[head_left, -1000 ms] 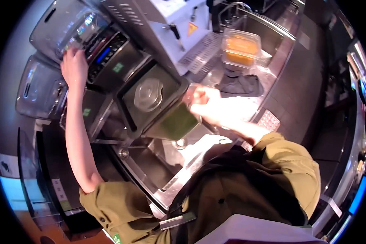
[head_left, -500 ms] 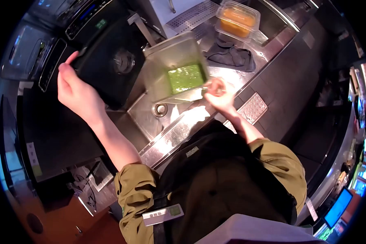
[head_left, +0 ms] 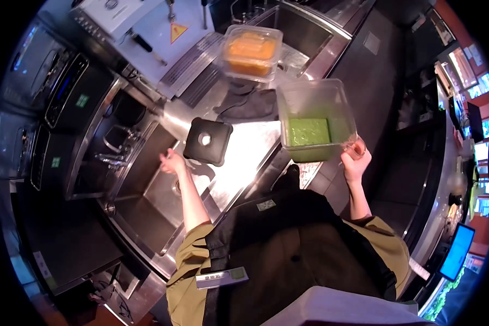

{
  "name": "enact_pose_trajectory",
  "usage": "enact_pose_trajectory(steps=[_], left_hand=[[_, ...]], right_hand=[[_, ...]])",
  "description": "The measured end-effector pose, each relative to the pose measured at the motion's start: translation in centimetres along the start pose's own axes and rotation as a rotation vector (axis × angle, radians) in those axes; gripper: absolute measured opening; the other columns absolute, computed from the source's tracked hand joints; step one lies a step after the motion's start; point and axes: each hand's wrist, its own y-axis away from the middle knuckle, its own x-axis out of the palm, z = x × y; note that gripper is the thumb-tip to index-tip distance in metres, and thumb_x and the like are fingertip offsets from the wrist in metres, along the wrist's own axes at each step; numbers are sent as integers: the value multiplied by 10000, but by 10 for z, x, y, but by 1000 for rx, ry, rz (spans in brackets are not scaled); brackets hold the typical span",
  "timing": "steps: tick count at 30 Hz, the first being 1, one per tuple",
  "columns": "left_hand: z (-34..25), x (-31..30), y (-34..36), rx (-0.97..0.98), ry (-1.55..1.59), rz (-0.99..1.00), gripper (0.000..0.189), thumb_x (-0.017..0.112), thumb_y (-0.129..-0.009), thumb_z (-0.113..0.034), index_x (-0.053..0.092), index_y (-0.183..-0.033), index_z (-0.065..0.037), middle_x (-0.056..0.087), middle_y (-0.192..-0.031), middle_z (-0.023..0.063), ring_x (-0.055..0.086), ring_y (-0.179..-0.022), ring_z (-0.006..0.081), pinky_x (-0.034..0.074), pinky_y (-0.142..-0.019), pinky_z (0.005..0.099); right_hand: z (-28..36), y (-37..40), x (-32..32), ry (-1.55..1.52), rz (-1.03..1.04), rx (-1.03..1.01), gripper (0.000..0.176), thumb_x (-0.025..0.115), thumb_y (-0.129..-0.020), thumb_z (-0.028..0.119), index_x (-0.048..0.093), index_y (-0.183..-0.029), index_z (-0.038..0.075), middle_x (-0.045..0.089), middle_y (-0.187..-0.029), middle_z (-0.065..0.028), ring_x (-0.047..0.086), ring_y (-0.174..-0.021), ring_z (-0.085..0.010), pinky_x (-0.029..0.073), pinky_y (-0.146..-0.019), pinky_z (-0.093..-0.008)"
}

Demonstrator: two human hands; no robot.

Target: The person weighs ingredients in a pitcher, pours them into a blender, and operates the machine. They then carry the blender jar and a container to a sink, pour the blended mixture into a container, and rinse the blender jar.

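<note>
My right hand (head_left: 356,157) is closed round the handle of a clear, square blender jug (head_left: 339,100), held out to the right past the counter's front edge. Its top is uncovered, and bright green liquid (head_left: 309,132) shows inside. A square black lid (head_left: 216,149) with a round light spot at its centre lies on the steel counter by the sink. Just left of that lid, over the sink basin, is my left hand (head_left: 173,162), its fingers apart and holding nothing.
A dark cloth (head_left: 250,104) lies crumpled behind the lid. Beyond it stands a clear tub of orange food (head_left: 251,48). The steel sink (head_left: 152,202) is at left, with a tap (head_left: 114,157) behind. A white machine (head_left: 171,41) with a warning label stands at the back.
The black lid has left my left hand and now lies on the counter. My right hand has carried the jug rightward, away from above the sink. The camera view has shifted.
</note>
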Motion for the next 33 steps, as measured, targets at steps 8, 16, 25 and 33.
enact_pose_trajectory(steps=[8, 16, 25, 33], left_hand=[[-278, 25, 113, 460, 499, 127, 657, 659, -654, -453, 489, -944, 112, 565, -804, 179, 546, -662, 245, 451, -633, 348], [-301, 17, 165, -113, 874, 968, 214, 575, -768, -145, 513, -823, 53, 566, -640, 107, 509, -406, 155, 376, -328, 219], [-291, -35, 168, -70, 1012, 815, 80, 588, -723, -72, 528, -713, -21, 498, -504, 41, 423, -405, 90, 263, -375, 182], [-195, -133, 214, -290, 802, 509, 67, 586, -734, -94, 555, -747, -36, 383, -493, -63, 262, -388, 23, 177, -367, 181]], right_hand=[[-89, -125, -87, 10, 115, 0, 165, 512, -539, 7, 349, -537, 33, 354, -535, 1, 342, -501, -58, 281, -468, -190], [-157, -225, -117, 20, 168, -172, 111, 542, -551, 47, 479, -630, 0, 453, -574, -31, 425, -499, -129, 364, -513, -220], [-204, -298, -89, -456, 156, 113, 56, 455, -726, 50, 504, -733, 24, 487, -687, -17, 459, -582, -104, 400, -546, -220], [-191, -365, -33, -210, 293, -152, 180, 279, -753, -1, 447, -741, 64, 383, -616, 8, 384, -580, -109, 396, -611, -253]])
